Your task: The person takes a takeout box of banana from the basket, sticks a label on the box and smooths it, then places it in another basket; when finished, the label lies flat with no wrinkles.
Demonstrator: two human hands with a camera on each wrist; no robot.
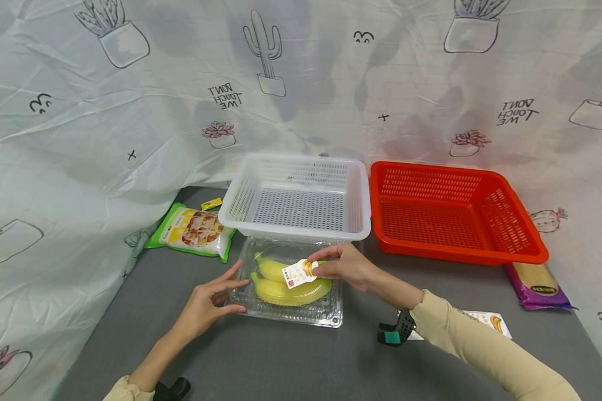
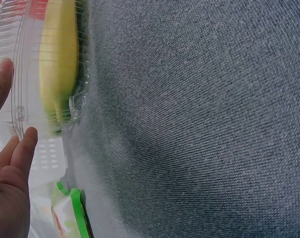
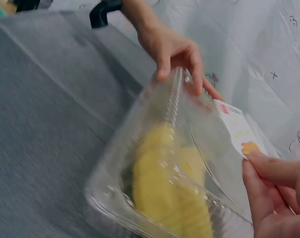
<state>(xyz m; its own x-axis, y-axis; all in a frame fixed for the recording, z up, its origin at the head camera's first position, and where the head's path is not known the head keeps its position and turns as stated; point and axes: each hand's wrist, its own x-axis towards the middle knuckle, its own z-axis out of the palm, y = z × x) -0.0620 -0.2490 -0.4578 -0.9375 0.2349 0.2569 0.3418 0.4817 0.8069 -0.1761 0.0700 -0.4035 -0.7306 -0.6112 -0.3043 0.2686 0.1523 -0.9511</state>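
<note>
A clear plastic clamshell box [image 1: 293, 316] lies closed on the dark table with yellow bananas [image 1: 276, 294] inside. My right hand [image 1: 350, 267] pinches a white label [image 1: 295, 275] with a banana picture between thumb and fingertips, over the lid. In the right wrist view, the label [image 3: 235, 125] lies against or just above the clear lid; I cannot tell which. At the box's left side, my left hand [image 1: 207, 303] touches the edge with spread, fairly straight fingers. The left wrist view shows its fingertips beside the box wall [image 2: 23, 79].
Behind the box stand a white basket [image 1: 301, 229] and a red basket [image 1: 456, 253]. A green-edged food bag [image 1: 193, 231] and a small yellow packet [image 1: 211, 204] lie left. A purple packet [image 1: 542, 287] and a banana-printed sheet [image 1: 489, 322], partly under the right forearm, lie right.
</note>
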